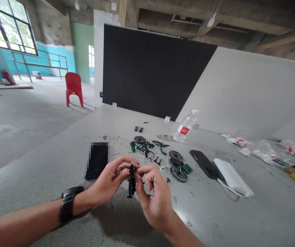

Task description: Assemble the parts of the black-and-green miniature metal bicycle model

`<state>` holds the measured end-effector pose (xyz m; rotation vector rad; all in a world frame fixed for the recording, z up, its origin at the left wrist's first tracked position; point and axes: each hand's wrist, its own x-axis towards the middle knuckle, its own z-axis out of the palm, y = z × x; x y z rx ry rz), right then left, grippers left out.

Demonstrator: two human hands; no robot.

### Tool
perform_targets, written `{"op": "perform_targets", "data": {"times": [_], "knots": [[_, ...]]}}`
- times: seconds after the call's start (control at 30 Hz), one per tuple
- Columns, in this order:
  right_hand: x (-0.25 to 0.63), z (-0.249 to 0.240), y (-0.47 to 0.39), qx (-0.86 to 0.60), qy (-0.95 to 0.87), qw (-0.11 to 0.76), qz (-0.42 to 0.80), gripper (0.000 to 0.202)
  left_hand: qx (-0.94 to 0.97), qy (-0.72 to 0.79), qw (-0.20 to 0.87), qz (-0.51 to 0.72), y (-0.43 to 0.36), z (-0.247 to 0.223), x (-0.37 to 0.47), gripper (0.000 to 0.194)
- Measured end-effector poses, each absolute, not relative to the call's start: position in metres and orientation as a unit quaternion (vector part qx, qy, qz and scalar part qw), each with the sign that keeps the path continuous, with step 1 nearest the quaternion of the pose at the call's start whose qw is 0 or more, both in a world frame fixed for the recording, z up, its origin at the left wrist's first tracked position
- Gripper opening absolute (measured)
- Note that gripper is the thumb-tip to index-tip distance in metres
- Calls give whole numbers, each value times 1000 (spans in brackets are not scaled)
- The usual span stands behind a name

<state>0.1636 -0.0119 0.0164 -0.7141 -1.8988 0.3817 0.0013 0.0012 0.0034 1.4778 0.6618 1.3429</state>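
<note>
Hands on small black wheel, bike-model parts beyond

Wheel (132, 181) sat between both hands, held just above the grey table (59, 161), edge-on to the camera, so its long axis ran roughly vertical. Left hand (111, 180) pinched it from the left w/ thumb and forefinger near the top rim; a black watch (68, 203) was on that wrist. Right hand (152, 195) closed in from the right, fingertips curled and pressed at the hub area; exact grip there couldn't be told, fingers hid it. Both hands about equally near, wheel touching both.

Count beyond the hands, away from the person:
- loose spoked wheels lying flat: 3, one (139, 139) by the green frame parts (143, 146), two more to the right (176, 155), (179, 173)
- phones: 2, one blurred-out dark one (97, 159) just left of the hands, one black (205, 164) to the right
- water bottle (185, 127): 1, lying tilted, farther back
- white pouch (232, 176): 1, touching the black phone's right edge
- red chair (74, 88): 1, well apart on the floor

Clear wrappers (265, 149) lay at far right, no. unclear.
</note>
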Motion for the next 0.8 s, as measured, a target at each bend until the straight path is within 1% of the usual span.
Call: {"op": "perform_targets", "data": {"times": [0.23,0.3,0.4,0.5,0.67,0.8], "knots": [[167,20,-12,-301,-790,511,154,33,625,272,454,574,7,2,-2,21],[169,22,-12,-302,-789,505,173,29,608,278,471,576,7,3,-3,19],[171,23,-11,-300,-803,480,188,28,532,294,542,580,7,7,-3,18],[171,21,-7,-322,-794,477,196,31,463,318,594,576,6,13,-2,23],[172,16,1,-387,-746,503,202,33,445,367,610,544,6,19,-3,33],[175,17,6,-403,-729,515,202,36,451,365,628,518,6,22,-5,41]]}}
